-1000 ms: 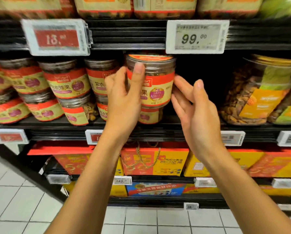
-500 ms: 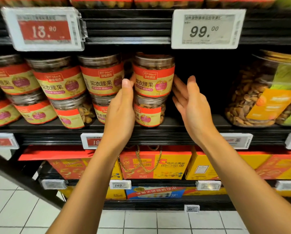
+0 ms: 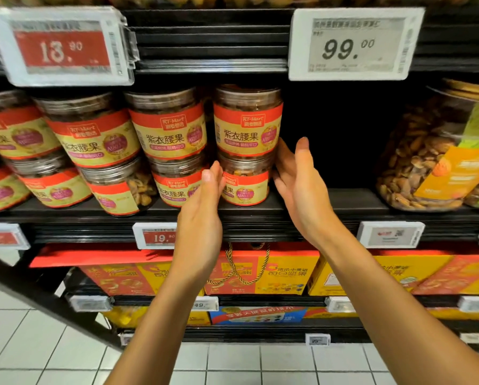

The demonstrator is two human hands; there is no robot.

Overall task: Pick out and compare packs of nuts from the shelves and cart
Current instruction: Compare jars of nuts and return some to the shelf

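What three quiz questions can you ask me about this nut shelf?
1. True or false: the right hand is holding a yellow box.
2. Which price is on the white tag? A 13.90, B 99.00, C 19.90.
3. How many jars are in the stack between the left hand and the right hand?

Key: 1 false, because its fingers are straight and hold nothing. 2 B. 3 two, one standing on the other.
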